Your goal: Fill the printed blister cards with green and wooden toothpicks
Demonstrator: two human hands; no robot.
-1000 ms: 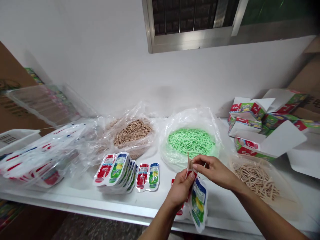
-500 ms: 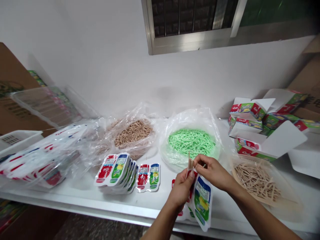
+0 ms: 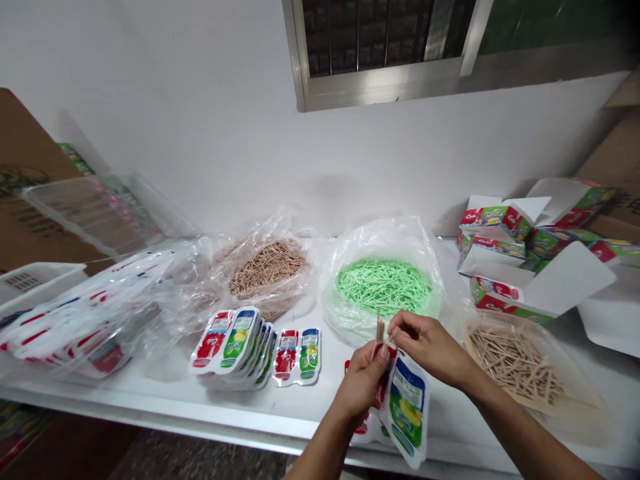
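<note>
My left hand (image 3: pixel 364 379) is closed around a two-part packet (image 3: pixel 407 407), one half red and one half green and blue. A few tan sticks (image 3: pixel 381 328) stand upright between the thumb and fingers of that hand. At the packet's upper edge, just right of the sticks, my right hand (image 3: pixel 431 348) is pinched; whatever lies in its fingertips is too small to make out. Beneath the held packet, more packets (image 3: pixel 361 435) lie on the table, partly covered. To the left are a single flat packet (image 3: pixel 297 357) and a stack of packets (image 3: pixel 230 340).
Behind my hands sits a clear bag of green sticks (image 3: pixel 383 283), with a bag of brown sticks (image 3: pixel 270 267) left of it. A tray of tan sticks (image 3: pixel 517 360) is at right, below open printed boxes (image 3: pixel 495 220). Bagged packets (image 3: pixel 85 313) cover the table's left end.
The held packet has swung slightly to the right and its green half is turned more towards me. My right fingertips stay at its upper edge, and the left hand has barely moved.
</note>
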